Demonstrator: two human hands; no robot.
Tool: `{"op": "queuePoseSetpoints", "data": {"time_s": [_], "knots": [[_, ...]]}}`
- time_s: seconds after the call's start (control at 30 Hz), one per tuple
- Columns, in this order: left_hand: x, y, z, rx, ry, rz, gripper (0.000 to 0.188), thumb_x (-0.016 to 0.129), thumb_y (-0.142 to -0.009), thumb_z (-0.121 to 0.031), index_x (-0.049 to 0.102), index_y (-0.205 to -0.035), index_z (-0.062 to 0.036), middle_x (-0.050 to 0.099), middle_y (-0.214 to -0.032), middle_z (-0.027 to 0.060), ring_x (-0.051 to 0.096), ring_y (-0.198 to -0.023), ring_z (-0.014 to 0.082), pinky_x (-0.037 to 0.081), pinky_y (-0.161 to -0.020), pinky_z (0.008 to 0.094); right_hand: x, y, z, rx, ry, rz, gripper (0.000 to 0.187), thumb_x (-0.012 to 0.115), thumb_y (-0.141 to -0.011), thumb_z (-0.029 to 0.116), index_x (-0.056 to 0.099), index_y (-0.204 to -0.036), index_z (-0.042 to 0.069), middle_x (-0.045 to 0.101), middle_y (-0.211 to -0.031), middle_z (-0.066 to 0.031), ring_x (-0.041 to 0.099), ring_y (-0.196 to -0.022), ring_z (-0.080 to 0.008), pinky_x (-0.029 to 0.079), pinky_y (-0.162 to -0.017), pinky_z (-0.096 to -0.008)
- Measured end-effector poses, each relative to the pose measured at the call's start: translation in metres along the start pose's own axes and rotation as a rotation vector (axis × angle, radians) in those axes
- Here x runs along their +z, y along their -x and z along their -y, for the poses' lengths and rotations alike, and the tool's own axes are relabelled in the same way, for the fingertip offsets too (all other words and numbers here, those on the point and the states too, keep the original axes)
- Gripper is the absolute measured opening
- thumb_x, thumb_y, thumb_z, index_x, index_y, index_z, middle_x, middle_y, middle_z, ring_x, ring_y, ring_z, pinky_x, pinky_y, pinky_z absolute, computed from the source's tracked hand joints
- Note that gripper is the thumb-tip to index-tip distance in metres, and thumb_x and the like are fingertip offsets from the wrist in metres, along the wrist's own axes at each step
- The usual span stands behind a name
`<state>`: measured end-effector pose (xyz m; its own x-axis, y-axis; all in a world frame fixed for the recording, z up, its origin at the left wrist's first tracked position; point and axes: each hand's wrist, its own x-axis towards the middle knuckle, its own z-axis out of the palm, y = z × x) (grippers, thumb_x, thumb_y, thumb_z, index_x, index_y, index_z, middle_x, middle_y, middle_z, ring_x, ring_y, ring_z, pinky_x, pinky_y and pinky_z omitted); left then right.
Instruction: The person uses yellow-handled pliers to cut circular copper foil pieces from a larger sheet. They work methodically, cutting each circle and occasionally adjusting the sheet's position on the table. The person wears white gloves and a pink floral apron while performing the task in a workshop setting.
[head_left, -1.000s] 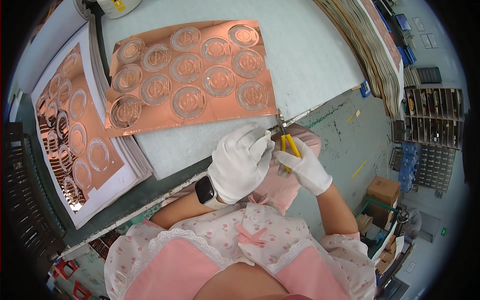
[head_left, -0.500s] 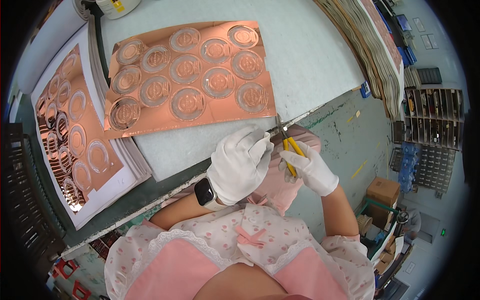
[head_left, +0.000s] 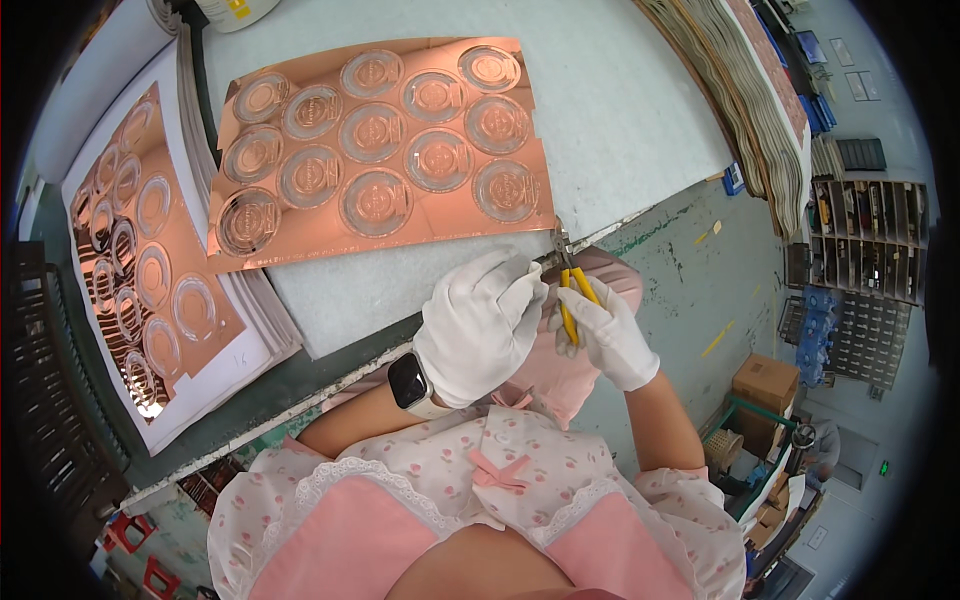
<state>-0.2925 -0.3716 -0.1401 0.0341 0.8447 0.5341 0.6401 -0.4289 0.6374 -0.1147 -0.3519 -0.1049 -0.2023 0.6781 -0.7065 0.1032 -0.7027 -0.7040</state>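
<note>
Just right of the frame's centre, the gloved right hand (head_left: 608,335) is gripping yellow-handled pliers (head_left: 568,290), tips up, while the left hand (head_left: 478,325) is curling around something too small to tell, held close for control; the copper sheet (head_left: 385,150) is lying on the surface (head_left: 640,120) above.
</note>
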Motion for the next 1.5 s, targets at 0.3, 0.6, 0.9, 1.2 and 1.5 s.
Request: {"op": "queuePoseSetpoints", "data": {"time_s": [0.3, 0.6, 0.9, 1.2, 1.5], "knots": [[-0.002, -0.002, 0.000, -0.040, 0.045, 0.071, 0.032, 0.070, -0.069, -0.004, 0.064, -0.100, -0.0102, 0.063, -0.091, 0.0029, 0.062, -0.095, 0.0273, 0.051, -0.068, 0.0382, 0.005, -0.005, -0.012, -0.027, -0.043, -0.037, 0.031, 0.058, -0.094, 0.027, 0.052, -0.108, 0.001, 0.057, -0.075, -0.0022, 0.052, -0.059, -0.0090, 0.044, -0.054, -0.0241], [0.000, 0.000, 0.000, 0.005, -0.009, 0.014, 0.033, 0.070, -0.070, -0.006, 0.065, -0.102, -0.0120, 0.063, -0.092, 0.0011, 0.060, -0.099, 0.0247, 0.050, -0.067, 0.0361, 0.007, -0.004, -0.009, -0.030, -0.018, -0.043, 0.032, 0.058, -0.093, 0.028, 0.052, -0.108, 0.000, 0.057, -0.074, -0.0037, 0.052, -0.057, -0.0093, 0.045, -0.052, -0.0245], [0.001, 0.001, 0.002, 0.006, -0.006, 0.030, 0.034, 0.070, -0.071, -0.006, 0.063, -0.104, -0.0112, 0.063, -0.092, 0.0017, 0.060, -0.098, 0.0251, 0.051, -0.068, 0.0359, 0.009, -0.006, -0.014, -0.034, -0.061, -0.057, 0.031, 0.058, -0.093, 0.028, 0.052, -0.108, 0.002, 0.057, -0.074, -0.0035, 0.052, -0.056, -0.0090, 0.044, -0.051, -0.0238], [0.000, 0.000, 0.000, 0.009, -0.012, 0.005, 0.034, 0.070, -0.071, -0.006, 0.063, -0.104, -0.0118, 0.063, -0.093, 0.0018, 0.060, -0.098, 0.0253, 0.050, -0.067, 0.0364, 0.009, -0.006, -0.014, -0.040, -0.066, -0.049, 0.031, 0.057, -0.094, 0.028, 0.053, -0.108, 0.002, 0.057, -0.074, -0.0030, 0.052, -0.057, -0.0087, 0.044, -0.052, -0.0236], [-0.001, 0.000, -0.001, 0.003, -0.016, 0.023, 0.033, 0.070, -0.071, -0.007, 0.063, -0.103, -0.0127, 0.062, -0.100, 0.0034, 0.059, -0.100, 0.0247, 0.050, -0.068, 0.0360, 0.010, -0.004, -0.015, -0.039, -0.057, -0.062, 0.032, 0.058, -0.093, 0.028, 0.052, -0.109, 0.001, 0.057, -0.074, -0.0031, 0.052, -0.058, -0.0086, 0.043, -0.052, -0.0240]]}}
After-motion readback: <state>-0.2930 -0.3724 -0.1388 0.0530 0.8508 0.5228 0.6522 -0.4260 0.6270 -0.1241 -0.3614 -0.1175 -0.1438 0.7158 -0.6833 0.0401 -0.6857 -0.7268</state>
